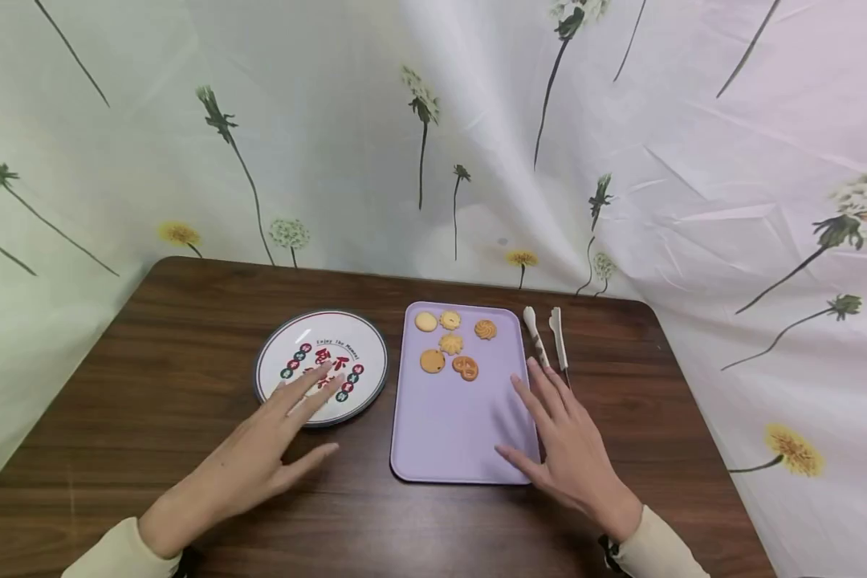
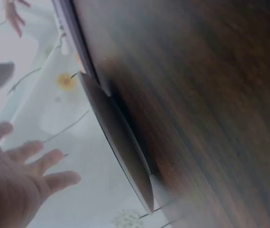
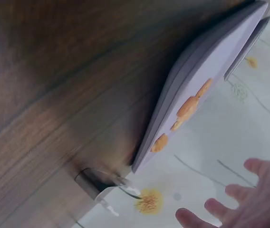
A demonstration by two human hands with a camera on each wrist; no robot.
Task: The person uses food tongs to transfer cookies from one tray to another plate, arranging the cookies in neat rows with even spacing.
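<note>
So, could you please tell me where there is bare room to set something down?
The table is bare left of the plate and right of the right hand; the purple tray is bare at its near left. Crowded: the tray's far half, with six cookies, and beside its right edge, where white-tipped tableware lies.

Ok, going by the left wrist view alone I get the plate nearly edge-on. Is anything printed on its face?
Observer: Yes, the head view shows red and green print on the plate.
Reviewer: And the tray past it, what does that carry?
Observer: Six cookies, grouped toward its far end.
Reviewer: I catch just a bit of the right hand; is it holding anything?
Observer: No, it is spread and empty, over the tray's right edge.
</note>
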